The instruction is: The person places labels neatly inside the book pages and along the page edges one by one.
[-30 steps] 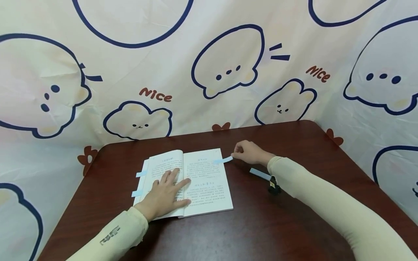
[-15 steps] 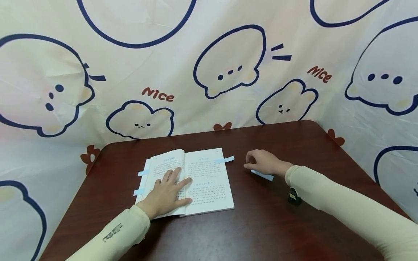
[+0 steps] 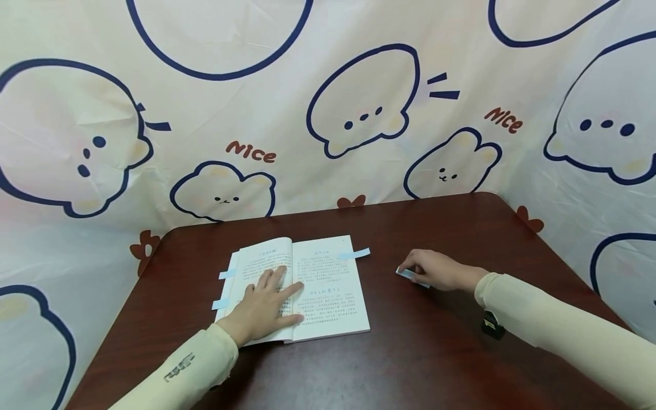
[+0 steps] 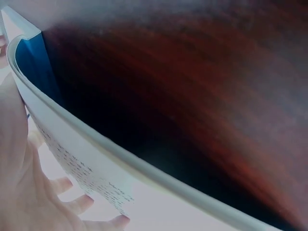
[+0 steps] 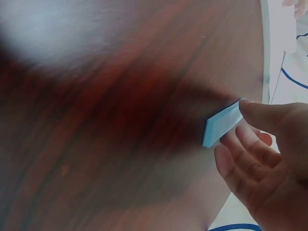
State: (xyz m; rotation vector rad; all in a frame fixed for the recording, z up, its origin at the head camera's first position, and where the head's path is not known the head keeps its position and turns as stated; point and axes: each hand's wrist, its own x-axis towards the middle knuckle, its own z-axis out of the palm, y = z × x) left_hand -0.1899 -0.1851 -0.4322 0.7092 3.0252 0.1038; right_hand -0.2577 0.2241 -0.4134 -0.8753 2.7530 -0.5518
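Note:
An open book [image 3: 333,307] lies on the table, its pages printed with small text. My left hand [image 3: 263,307] rests across the left page and the fold with its fingers spread. Two light blue sticky tabs [image 3: 221,304] jut from the left edge, and another sticky tab [image 3: 361,253] juts from the right page's upper edge. To the right of the book, my right hand [image 3: 438,269] grips a small pad of light blue sticky notes [image 5: 222,126] between thumb and fingers. In the left wrist view the lifted lower edge of the book [image 4: 120,159] curves beside my hand.
The dark reddish-brown table [image 3: 405,353] reaches back to a cream cloth backdrop [image 3: 287,114] with cartoon outlines. A small black device [image 3: 493,326] hangs at my right sleeve [image 3: 543,324].
My right hand has let go of the tab at the right page, moved right and toward me, and taken hold of the sticky note pad. My left hand stays on the book.

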